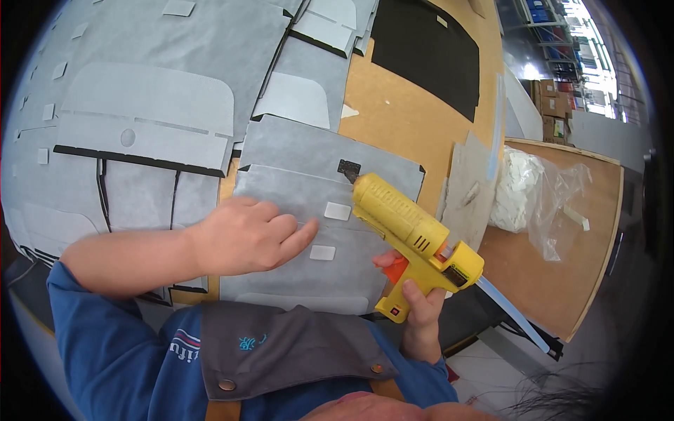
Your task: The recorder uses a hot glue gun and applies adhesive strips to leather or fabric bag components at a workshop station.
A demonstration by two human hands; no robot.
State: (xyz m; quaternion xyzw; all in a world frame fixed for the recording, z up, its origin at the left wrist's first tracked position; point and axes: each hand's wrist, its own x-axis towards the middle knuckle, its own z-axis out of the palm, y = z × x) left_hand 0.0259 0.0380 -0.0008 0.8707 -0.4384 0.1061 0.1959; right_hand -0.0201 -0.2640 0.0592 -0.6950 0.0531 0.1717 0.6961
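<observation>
My right hand grips the handle of a yellow glue gun with a finger on its orange trigger; the nozzle points up-left over a grey felt panel near a small black patch. A clear glue stick juts from the gun's back. My left hand rests on the same panel, index finger stretched toward two small white pads stuck on the felt.
More grey felt panels with white pads cover the left of the brown worktable. A black sheet lies at the back. A clear plastic bag of white pieces sits at the right.
</observation>
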